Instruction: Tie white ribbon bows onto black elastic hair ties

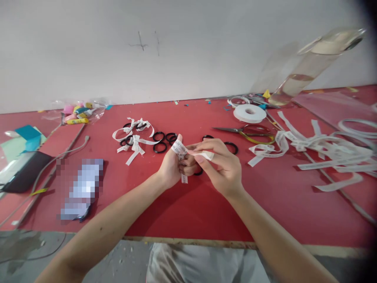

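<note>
A white printed ribbon (179, 149) loops around the thumb of my left hand (173, 167), whose other fingers curl inward on it. One ribbon end hangs below that hand. My right hand (222, 167) pinches the other end between thumb and fingers, just right of the left. A black hair tie (199, 171) shows partly between the hands, mostly hidden. Several black hair ties (159, 142) lie behind my left hand, and another (231, 148) behind my right. Farther left are hair ties with white ribbon bows (136, 144).
Scissors (246, 131) and a ribbon spool (249, 113) lie behind my right hand. Cut ribbon strips (332, 157) spread at right, near a leaning water bottle (309, 68). A phone (84, 188), a cable (59, 157) and a dark case (26, 171) occupy the left of the red table (188, 220).
</note>
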Demonstrator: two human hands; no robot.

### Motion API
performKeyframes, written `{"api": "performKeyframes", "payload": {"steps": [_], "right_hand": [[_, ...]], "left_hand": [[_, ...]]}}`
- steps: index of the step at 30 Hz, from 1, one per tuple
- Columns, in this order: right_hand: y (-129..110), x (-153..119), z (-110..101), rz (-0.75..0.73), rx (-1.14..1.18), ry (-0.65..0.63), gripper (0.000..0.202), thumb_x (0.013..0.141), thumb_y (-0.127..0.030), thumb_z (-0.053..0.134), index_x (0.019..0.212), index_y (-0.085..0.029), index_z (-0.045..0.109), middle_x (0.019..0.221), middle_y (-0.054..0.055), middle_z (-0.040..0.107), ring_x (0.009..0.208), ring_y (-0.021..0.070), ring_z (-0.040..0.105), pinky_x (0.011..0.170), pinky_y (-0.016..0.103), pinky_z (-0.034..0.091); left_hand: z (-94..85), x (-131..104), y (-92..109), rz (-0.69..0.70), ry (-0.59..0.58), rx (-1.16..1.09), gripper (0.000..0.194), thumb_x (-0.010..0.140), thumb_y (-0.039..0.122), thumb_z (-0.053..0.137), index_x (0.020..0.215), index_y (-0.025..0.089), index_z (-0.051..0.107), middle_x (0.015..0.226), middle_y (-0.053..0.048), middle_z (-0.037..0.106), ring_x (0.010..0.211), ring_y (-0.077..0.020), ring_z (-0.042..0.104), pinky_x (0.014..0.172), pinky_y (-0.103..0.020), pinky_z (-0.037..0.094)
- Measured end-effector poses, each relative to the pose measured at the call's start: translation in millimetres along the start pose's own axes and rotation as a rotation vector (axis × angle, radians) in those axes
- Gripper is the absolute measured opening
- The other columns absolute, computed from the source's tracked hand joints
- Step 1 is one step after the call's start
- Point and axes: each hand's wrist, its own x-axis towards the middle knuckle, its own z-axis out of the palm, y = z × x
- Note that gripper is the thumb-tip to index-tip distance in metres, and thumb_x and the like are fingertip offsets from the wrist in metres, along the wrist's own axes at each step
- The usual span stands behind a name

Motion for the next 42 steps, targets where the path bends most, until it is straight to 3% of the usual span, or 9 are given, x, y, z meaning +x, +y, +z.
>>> {"api": "performKeyframes", "payload": {"steps": [3, 7, 12, 21, 25, 29, 33, 39, 42], "right_hand": [[2.0, -2.3, -0.5, 0.088, 0.036, 0.056, 0.015, 0.09, -0.016, 0.063, 0.091, -0.027, 0.073, 0.088, 0.002, 0.069, 0.089, 0.0194, 0.065, 0.087, 0.04, 0.052], [11.7, -4.1, 0.6, 0.388, 0.07, 0.086, 0.008, 0.089, -0.029, 0.066, 0.084, -0.024, 0.07, 0.084, 0.002, 0.069, 0.082, 0.018, 0.064, 0.078, 0.035, 0.053], [21.2, -2.2, 0.3, 0.608, 0.158, -0.004, 0.02, 0.085, -0.04, 0.068, 0.079, -0.021, 0.067, 0.074, 0.001, 0.068, 0.071, 0.0172, 0.064, 0.07, 0.031, 0.053], [22.6, -2.3, -5.7, 0.329, -0.168, -0.472, 0.014, 0.092, -0.024, 0.058, 0.084, -0.022, 0.068, 0.082, 0.003, 0.068, 0.079, 0.0187, 0.062, 0.073, 0.031, 0.047], [32.4, -7.1, -10.3, 0.29, -0.293, -0.652, 0.02, 0.085, -0.011, 0.059, 0.096, -0.024, 0.069, 0.103, 0.005, 0.068, 0.101, 0.0227, 0.062, 0.084, 0.035, 0.048], [34.3, -8.8, -9.5, 0.327, -0.37, -0.767, 0.025, 0.081, -0.008, 0.058, 0.098, -0.023, 0.068, 0.101, 0.007, 0.066, 0.098, 0.0241, 0.063, 0.084, 0.037, 0.049], [25.5, -4.4, -6.7, 0.248, -0.238, -0.676, 0.021, 0.081, -0.005, 0.056, 0.088, -0.021, 0.065, 0.092, 0.004, 0.065, 0.091, 0.0207, 0.062, 0.081, 0.034, 0.049], [8.9, -3.4, 0.8, 0.172, 0.047, -0.207, 0.014, 0.089, -0.011, 0.057, 0.093, -0.022, 0.062, 0.093, 0.002, 0.063, 0.073, 0.0121, 0.058, 0.065, 0.026, 0.048], [3.5, -6.6, 5.6, 0.191, 0.085, -0.114, 0.01, 0.089, -0.014, 0.059, 0.09, -0.023, 0.061, 0.093, 0.002, 0.064, 0.067, 0.0111, 0.056, 0.058, 0.025, 0.048]], "left_hand": [[-1.8, 0.6, 0.9, 0.111, 0.031, 0.039, 0.063, 0.092, 0.069, 0.037, 0.068, 0.014, 0.056, 0.05, 0.01, 0.015, 0.041, -0.0041, 0.007, 0.04, -0.019, 0.009], [-2.6, 2.1, 3.3, 0.301, 0.157, 0.171, 0.06, 0.092, 0.065, 0.044, 0.09, 0.009, 0.067, 0.051, 0.011, 0.015, 0.041, -0.0039, 0.007, 0.04, -0.02, 0.007], [-5.1, 5.3, 4.5, 0.413, 0.234, 0.312, 0.058, 0.091, 0.065, 0.045, 0.083, 0.011, 0.067, 0.049, 0.01, 0.017, 0.04, -0.004, 0.009, 0.041, -0.02, 0.008], [-7.8, 5.3, 2.8, 0.428, 0.316, 0.28, 0.063, 0.085, 0.07, 0.051, 0.057, 0.014, 0.054, 0.046, 0.009, 0.017, 0.037, -0.0024, 0.014, 0.039, -0.017, 0.013], [-8.0, 5.4, 4.3, 0.377, 0.33, 0.177, 0.061, 0.088, 0.066, 0.051, 0.055, 0.014, 0.049, 0.047, 0.009, 0.018, 0.038, -0.0023, 0.014, 0.037, -0.016, 0.013], [-7.2, 4.7, 8.0, 0.363, 0.351, 0.129, 0.062, 0.09, 0.066, 0.046, 0.055, 0.015, 0.046, 0.046, 0.008, 0.019, 0.037, -0.0036, 0.018, 0.035, -0.016, 0.015], [-4.7, 3.9, 9.9, 0.382, 0.395, 0.151, 0.063, 0.09, 0.066, 0.046, 0.055, 0.014, 0.048, 0.047, 0.008, 0.017, 0.037, -0.0025, 0.015, 0.036, -0.015, 0.014], [-2.2, 3.3, 8.4, 0.392, 0.433, 0.196, 0.062, 0.091, 0.065, 0.046, 0.056, 0.014, 0.05, 0.048, 0.008, 0.018, 0.039, -0.0024, 0.014, 0.038, -0.015, 0.013], [-2.5, 3.6, 7.5, 0.399, 0.46, 0.207, 0.059, 0.091, 0.062, 0.048, 0.057, 0.014, 0.05, 0.048, 0.008, 0.019, 0.039, -0.0026, 0.014, 0.039, -0.016, 0.011]]}}
